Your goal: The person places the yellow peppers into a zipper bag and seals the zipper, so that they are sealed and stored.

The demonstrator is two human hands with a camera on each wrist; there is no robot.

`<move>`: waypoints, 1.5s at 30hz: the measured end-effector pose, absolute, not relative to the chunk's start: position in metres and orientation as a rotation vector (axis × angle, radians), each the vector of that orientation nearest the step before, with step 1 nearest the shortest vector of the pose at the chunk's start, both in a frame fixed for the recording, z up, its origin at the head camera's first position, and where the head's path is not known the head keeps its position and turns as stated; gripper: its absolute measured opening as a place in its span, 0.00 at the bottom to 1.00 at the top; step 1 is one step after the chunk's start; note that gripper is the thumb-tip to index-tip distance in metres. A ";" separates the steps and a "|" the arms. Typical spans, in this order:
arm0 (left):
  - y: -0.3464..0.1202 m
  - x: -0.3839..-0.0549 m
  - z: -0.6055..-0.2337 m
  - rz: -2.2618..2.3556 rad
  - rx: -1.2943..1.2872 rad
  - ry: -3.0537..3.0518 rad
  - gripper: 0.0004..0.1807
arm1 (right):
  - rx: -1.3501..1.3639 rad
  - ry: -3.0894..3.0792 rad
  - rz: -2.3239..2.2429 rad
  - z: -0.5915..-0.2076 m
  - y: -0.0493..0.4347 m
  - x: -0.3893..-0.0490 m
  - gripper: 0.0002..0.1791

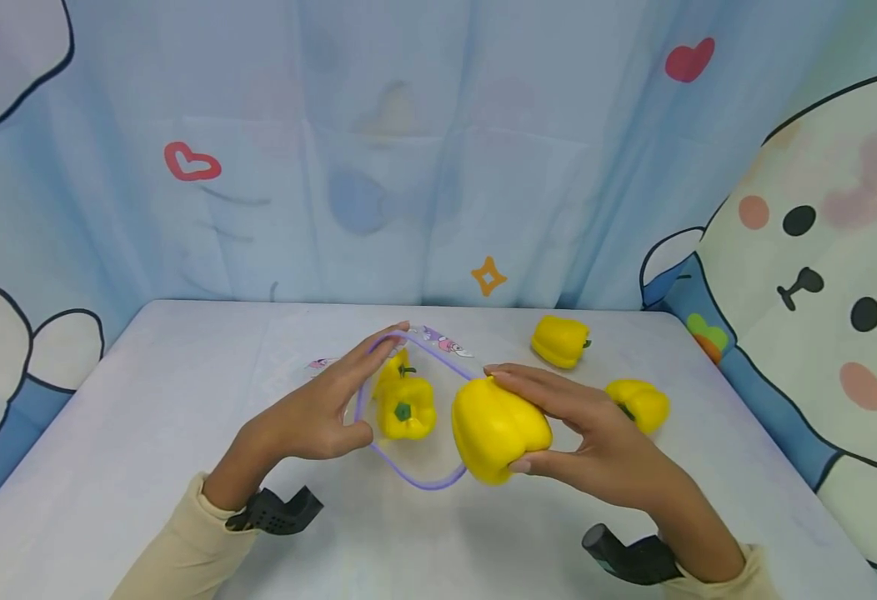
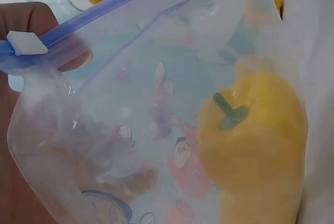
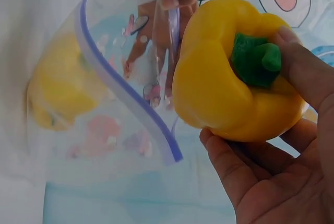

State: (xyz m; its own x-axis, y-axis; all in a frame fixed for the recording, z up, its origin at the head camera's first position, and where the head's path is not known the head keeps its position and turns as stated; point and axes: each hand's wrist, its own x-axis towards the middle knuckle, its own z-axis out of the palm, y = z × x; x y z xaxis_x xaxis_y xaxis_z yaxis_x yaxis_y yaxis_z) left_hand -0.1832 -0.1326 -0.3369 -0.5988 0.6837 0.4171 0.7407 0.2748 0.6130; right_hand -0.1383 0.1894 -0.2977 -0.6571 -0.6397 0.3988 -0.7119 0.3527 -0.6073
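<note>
My right hand (image 1: 596,429) grips a yellow bell pepper (image 1: 493,429) between thumb and fingers, beside the mouth of a clear zip bag (image 1: 425,485). In the right wrist view the pepper's green stem (image 3: 255,59) faces the camera. The bag has a purple zip edge (image 3: 122,83) and small cartoon prints, and its mouth gapes wide. My left hand (image 1: 314,408) holds the bag at its rim, pinching near a white slider (image 2: 27,43) in the left wrist view. Inside the bag lie yellow bell peppers (image 1: 406,408), one partly hidden behind another.
Two more yellow bell peppers lie on the white-covered table (image 1: 146,400): one farther back (image 1: 558,342), and another (image 1: 644,404) partly behind my right hand. A blue cartoon curtain (image 1: 423,208) hangs behind the table. Each wrist wears a black camera mount (image 1: 277,510).
</note>
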 end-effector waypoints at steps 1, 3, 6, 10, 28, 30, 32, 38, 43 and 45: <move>-0.132 -0.183 -0.336 -1.245 -1.370 -2.451 0.49 | 1.267 -2.501 1.201 -0.298 0.187 -0.138 0.41; -0.132 -0.181 -0.334 -1.252 -1.368 -2.451 0.50 | 1.286 -2.490 1.212 -0.297 0.182 -0.138 0.41; -0.131 -0.179 -0.332 -1.258 -1.365 -2.454 0.50 | 1.310 -2.485 1.234 -0.298 0.176 -0.137 0.40; -0.131 -0.177 -0.330 -1.263 -1.372 -2.450 0.50 | 1.338 -2.512 1.232 -0.298 0.171 -0.136 0.39; -0.126 -0.170 -0.327 -1.207 -1.392 -2.495 0.50 | 1.366 -2.572 1.177 -0.315 0.150 -0.148 0.38; -0.124 -0.170 -0.327 -1.204 -1.404 -2.499 0.50 | 1.370 -2.574 1.168 -0.318 0.148 -0.148 0.39; -0.123 -0.170 -0.328 -1.200 -1.411 -2.501 0.51 | 1.364 -2.587 1.148 -0.320 0.146 -0.148 0.39; -0.122 -0.171 -0.328 -1.167 -1.421 -2.493 0.51 | 1.297 -2.634 1.060 -0.321 0.138 -0.148 0.40; -0.124 -0.171 -0.328 -1.154 -1.403 -2.494 0.51 | 1.218 -2.659 0.987 -0.324 0.137 -0.149 0.40; -0.124 -0.171 -0.327 -1.156 -1.394 -2.492 0.51 | 1.190 -2.670 0.960 -0.324 0.137 -0.150 0.39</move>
